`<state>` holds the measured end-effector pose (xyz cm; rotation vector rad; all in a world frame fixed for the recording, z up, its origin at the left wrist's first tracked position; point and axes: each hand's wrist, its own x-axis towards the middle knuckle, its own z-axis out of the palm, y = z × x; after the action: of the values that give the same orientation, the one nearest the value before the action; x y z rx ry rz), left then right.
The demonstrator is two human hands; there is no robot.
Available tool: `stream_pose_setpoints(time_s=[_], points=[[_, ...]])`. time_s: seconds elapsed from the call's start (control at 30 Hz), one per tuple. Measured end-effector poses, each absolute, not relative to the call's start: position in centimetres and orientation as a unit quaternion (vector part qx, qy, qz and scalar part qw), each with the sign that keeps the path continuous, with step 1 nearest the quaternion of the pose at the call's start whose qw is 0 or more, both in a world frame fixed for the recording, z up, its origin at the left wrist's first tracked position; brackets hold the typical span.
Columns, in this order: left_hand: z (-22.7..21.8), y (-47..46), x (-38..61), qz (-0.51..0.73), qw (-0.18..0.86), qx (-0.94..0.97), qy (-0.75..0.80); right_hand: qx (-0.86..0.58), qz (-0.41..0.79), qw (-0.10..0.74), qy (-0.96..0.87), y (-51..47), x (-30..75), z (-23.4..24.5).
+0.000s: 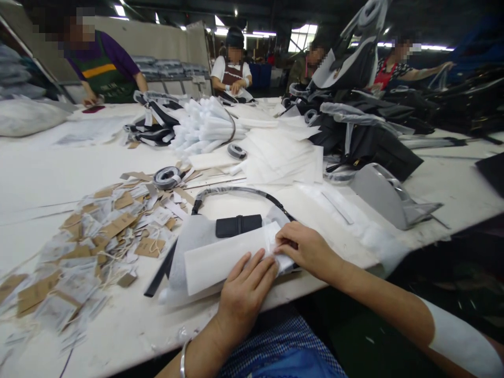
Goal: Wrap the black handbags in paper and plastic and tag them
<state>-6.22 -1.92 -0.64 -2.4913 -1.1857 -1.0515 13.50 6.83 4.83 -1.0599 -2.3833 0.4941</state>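
Note:
A black handbag lies on the table in front of me, its body covered by white wrapping [179, 268]. The dark flap [238, 226] shows, and the plastic-wrapped handle [240, 190] arches away from me. Across the front rests a white foam sheet [220, 257]. My left hand [248, 289] lies on the sheet's lower right part, fingers stretched out and holding nothing. At the sheet's right end, my right hand [301, 249] has its fingers pinched together on the edge of the white wrapping. The exact grip of its fingertips is partly hidden.
Paper tags [114, 226] with strings are heaped at the left. Beyond the bag lie a coiled strap [168, 177], foam sheets [279, 152] and rolled white foam [205, 123]. Black bags [362, 142] pile up at the right. Several people work across the table [35, 173].

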Motion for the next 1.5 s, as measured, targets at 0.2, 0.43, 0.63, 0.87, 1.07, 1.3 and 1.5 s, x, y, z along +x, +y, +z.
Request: stream_pose_setpoints(time_s=[0.2,0.43,0.63,0.87,1.07,1.3,1.5], points=[[0.0,-1.8,-6.0,-0.346,0.083,-0.838,-0.413,-0.412,0.271,0.152,-0.857,8.5,13.3,5.3],[0.0,-1.9,-6.1,-0.274,0.115,-0.856,-0.423,-0.431,0.338,0.166,-0.82,10.4,13.1,4.8],[-0.4,-1.8,-6.2,-0.254,0.127,-0.857,-0.431,-0.438,0.319,0.231,-0.808,9.9,13.3,4.6],[0.1,-1.6,-6.2,-0.263,0.155,-0.859,-0.41,-0.439,0.225,0.354,-0.795,9.2,18.2,6.1],[-0.6,-0.5,-7.3,-0.262,0.191,-0.874,-0.361,-0.68,-0.001,0.348,-0.645,12.9,33.6,9.9],[-1.2,-0.3,-7.6,-0.23,0.239,-0.875,-0.351,-0.812,0.165,0.213,-0.518,17.6,43.6,12.2],[-1.3,-0.1,-7.9,-0.223,0.249,-0.881,-0.334,-0.784,0.282,0.216,-0.508,19.1,43.9,12.1]])
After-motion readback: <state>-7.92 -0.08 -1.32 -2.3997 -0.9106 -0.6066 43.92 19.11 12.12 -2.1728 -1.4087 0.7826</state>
